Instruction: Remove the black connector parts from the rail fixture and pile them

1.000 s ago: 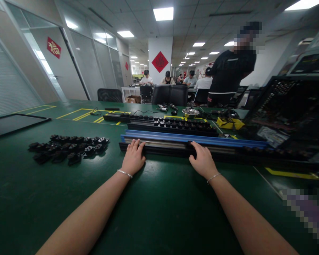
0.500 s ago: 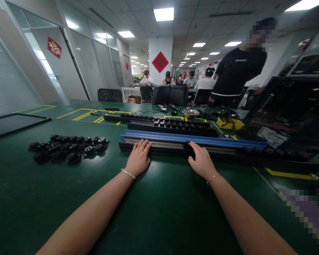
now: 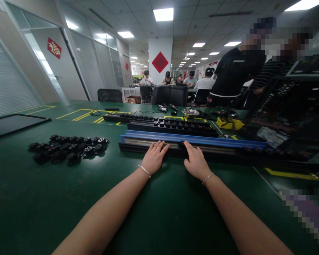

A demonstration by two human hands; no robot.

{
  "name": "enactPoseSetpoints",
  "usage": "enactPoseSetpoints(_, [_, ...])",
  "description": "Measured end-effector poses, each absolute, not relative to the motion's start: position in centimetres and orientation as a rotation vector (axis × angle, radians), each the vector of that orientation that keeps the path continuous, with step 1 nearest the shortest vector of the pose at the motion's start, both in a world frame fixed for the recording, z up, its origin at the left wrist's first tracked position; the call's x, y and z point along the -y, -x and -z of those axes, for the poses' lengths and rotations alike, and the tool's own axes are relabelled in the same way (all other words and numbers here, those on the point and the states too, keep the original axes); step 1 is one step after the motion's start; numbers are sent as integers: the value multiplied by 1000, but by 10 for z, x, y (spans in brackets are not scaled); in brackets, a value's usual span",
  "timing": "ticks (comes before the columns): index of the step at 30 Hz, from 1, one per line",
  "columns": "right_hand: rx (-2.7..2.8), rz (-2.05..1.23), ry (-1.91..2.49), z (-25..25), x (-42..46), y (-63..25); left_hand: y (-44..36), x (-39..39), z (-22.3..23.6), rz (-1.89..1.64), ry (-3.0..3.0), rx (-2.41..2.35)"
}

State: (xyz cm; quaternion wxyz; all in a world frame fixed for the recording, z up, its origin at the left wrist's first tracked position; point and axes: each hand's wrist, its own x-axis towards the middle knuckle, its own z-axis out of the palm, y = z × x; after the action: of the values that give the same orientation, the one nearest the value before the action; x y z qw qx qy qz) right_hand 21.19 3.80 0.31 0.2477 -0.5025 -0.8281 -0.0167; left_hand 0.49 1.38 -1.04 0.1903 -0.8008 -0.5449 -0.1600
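Note:
A long black rail [image 3: 220, 153] lies across the green table [image 3: 69, 198], with a blue rail [image 3: 215, 141] just behind it. My left hand [image 3: 154, 158] rests with its fingers stretched flat onto the black rail near its left part. My right hand [image 3: 195, 163] lies close beside it, fingers laid over the rail at a small black piece [image 3: 182, 144] seated in it. Both wrists wear thin bracelets.
A heap of several small black parts [image 3: 69, 148] lies on the table at the left. Further back lie two black strips studded with parts [image 3: 172, 125], a metal bowl [image 3: 190, 112] and a yellow item [image 3: 230, 123]. A black crate [image 3: 292, 109] stands right. People stand and sit behind.
My left hand has slid right along the black rail toward my right hand, which has shifted slightly left. A second person has come into view at the right.

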Motion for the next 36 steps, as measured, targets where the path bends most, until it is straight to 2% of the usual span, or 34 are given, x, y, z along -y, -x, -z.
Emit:
enactPoseSetpoints(11, [2277, 52, 1245, 4, -42, -216, -58, -30, 7, 299, 2217, 1673])
enactPoseSetpoints(19, [2149, 339, 1584, 10, -48, -231, -76, -36, -4, 228, 2211, 1832])
enactPoseSetpoints(36, [2196, 313, 1611, 7, -49, -237, -48, -28, -10, 295, 2239, 1826])
